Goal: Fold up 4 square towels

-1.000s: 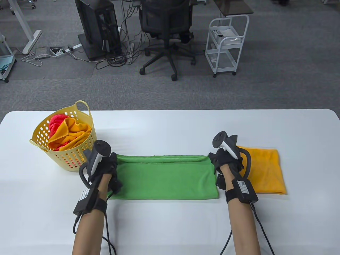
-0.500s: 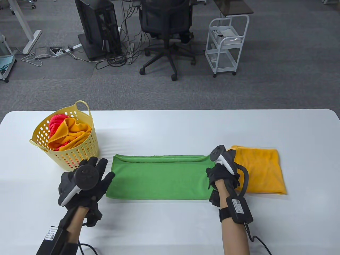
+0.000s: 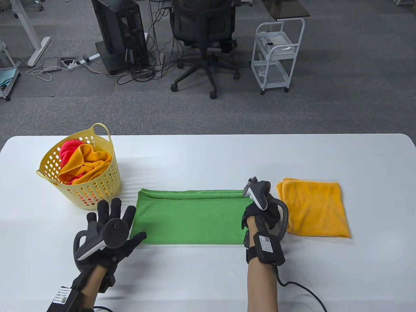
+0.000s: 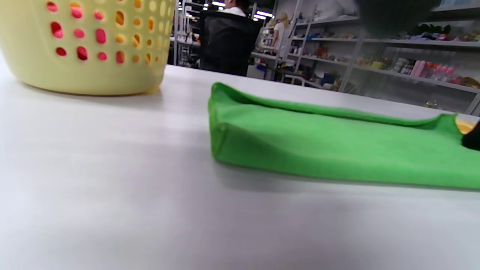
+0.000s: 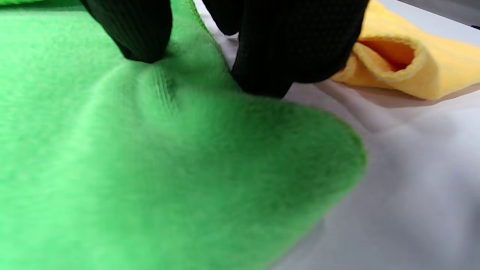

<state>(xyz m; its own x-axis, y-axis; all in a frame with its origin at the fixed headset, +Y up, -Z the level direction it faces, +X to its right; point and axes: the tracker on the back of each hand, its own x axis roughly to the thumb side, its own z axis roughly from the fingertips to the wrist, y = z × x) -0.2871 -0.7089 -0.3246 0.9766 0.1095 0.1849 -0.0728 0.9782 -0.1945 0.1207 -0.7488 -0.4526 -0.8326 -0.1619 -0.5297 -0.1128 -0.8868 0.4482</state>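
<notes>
I see right hand (image 3: 260, 213) pinching green towel (image 3: 191, 216); left hand (image 3: 109, 232) spread flat, fingers apart. Wrist labels unreadable.

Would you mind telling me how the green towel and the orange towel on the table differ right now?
The green towel is a long strip, apparently folded once; the orange towel is a more compact, squarer fold. The right hand pinches the green towel's right end, lifting it slightly, while the orange towel lies untouched. The green towel sits centrally; the orange lies to its right. Both rest on the white table.
</notes>
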